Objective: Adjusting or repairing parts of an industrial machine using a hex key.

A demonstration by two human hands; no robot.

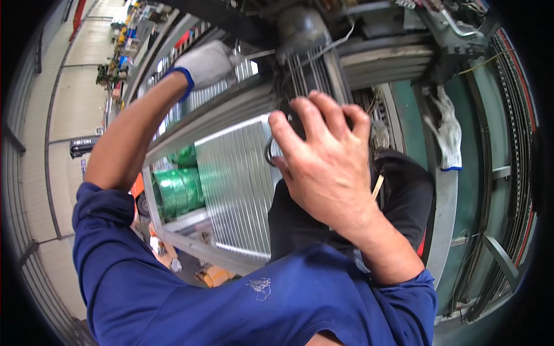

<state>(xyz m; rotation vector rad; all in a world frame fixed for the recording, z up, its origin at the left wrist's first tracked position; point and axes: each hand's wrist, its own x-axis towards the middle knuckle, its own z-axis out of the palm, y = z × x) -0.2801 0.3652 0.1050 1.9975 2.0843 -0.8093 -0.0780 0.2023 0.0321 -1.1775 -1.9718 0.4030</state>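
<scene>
My left hand [206, 64], in a white knit glove with a blue cuff, is closed at the upper left. A thin metal rod [258, 55] juts from its fingers toward a rounded dark machine part [303, 27]; its grip end is hidden in the glove. My right hand [332, 161] is bare, back up, with its fingers spread over the dark middle of the machine, just below several upright bars [299, 75]. Beside its thumb shows part of a black ring [269, 151]; whether the thumb touches it, I cannot tell.
A second white glove [447, 130] hangs on the frame at the right. Grey metal beams [213, 112] surround me. Left of my knees lies a ribbed, shiny panel [236, 184], with green wrapped rolls [178, 193] beside it. A loose thin wire [340, 40] crosses the machine top.
</scene>
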